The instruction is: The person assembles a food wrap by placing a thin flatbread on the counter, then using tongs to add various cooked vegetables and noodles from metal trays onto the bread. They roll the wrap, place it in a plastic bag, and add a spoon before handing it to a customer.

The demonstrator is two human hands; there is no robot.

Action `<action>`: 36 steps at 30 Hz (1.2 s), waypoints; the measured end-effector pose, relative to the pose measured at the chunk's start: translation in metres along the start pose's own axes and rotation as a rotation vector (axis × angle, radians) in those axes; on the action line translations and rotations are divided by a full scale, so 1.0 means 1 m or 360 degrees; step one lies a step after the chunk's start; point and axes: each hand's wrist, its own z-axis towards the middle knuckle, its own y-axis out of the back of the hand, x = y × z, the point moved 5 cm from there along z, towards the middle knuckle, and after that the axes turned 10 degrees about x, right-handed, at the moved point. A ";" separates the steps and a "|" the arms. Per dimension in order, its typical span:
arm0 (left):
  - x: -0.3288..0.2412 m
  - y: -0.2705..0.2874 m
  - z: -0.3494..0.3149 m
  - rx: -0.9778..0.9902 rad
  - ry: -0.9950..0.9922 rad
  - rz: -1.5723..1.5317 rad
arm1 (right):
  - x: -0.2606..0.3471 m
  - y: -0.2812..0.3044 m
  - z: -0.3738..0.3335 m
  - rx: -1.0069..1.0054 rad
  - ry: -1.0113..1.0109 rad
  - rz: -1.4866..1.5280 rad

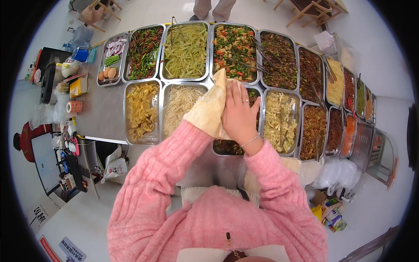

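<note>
Your left hand is hidden under the wrap; can't tell its grip. Wrap sits above the trays, folded over, upper tip loose, so closing looks unfinished. Your right hand, fingers slightly spread, presses its right side.

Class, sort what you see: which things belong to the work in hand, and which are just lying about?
In the work:
- pale flatbread, covering the left hand
- right hand, flat against it
- metal food trays below

Lying about:
- monitor
- orange-and-white roll
- wooden chair, upper right
</note>
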 end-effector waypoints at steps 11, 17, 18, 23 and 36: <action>0.090 -0.022 0.015 -0.0436 0.0286 -0.1684 | 0.017 0.048 -0.037 -0.0095 0.0570 0.1117; 0.111 -0.051 0.033 -0.1062 0.0284 -0.2447 | 0.012 0.037 -0.024 -0.0213 -0.0111 0.1671; 0.106 -0.054 0.034 -0.1209 0.0211 -0.2554 | -0.001 0.036 -0.017 -0.0260 -0.0321 0.1889; 0.087 -0.061 0.026 -0.1405 0.0341 -0.2426 | -0.005 0.096 -0.018 -0.1085 -0.0118 0.0668; 0.054 -0.056 -0.006 -0.1026 0.0242 -0.2649 | 0.012 0.033 0.006 0.0095 0.0147 0.1064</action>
